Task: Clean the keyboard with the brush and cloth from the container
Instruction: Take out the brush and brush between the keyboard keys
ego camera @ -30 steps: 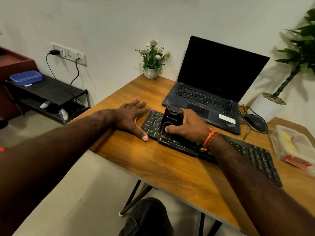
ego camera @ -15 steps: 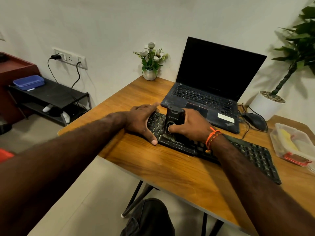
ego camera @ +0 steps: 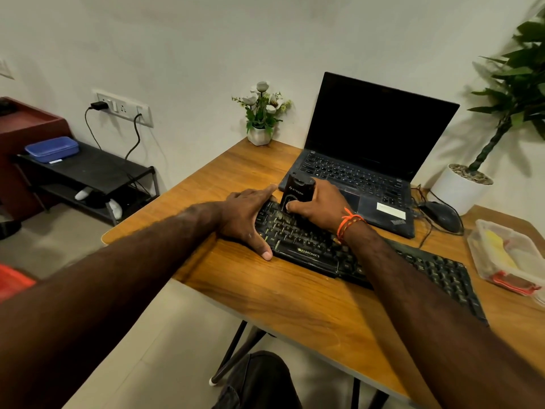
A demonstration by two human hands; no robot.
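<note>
We see the right hand (ego camera: 323, 208) gripping a black brush (ego camera: 295, 193) upright, thumb on its front, bristles down on the left part of the black keyboard (ego camera: 368, 261). The brush body carries white lettering, too blurred to read. The keyboard's front edge reads "ZEBRONICS" beside a small logo; it lies slantwise across the wooden table (ego camera: 295, 305). An orange thread band (ego camera: 349, 224) wraps the right wrist.

The left hand (ego camera: 247, 215) lies flat, fingers straight and together, over the keyboard's left end, thumb stretched along the front corner with its tip on the table. It holds nothing.

Behind the keyboard we see an open laptop (ego camera: 365, 160), screen dark, with a white sticker on the palm rest and a red-and-white logo at its corner, probably "ThinkPad", though we cannot read it cleanly. A black mouse (ego camera: 441, 215) sits just right of the laptop.

The clear plastic container (ego camera: 507, 255) with a red clip stands near the table's right edge, something yellow inside; we cannot tell whether that is the cloth.

A small white flowerpot (ego camera: 259, 134) stands at the far table corner. A blue box (ego camera: 52, 149) rests on a black shelf (ego camera: 88, 169) by the wall.
</note>
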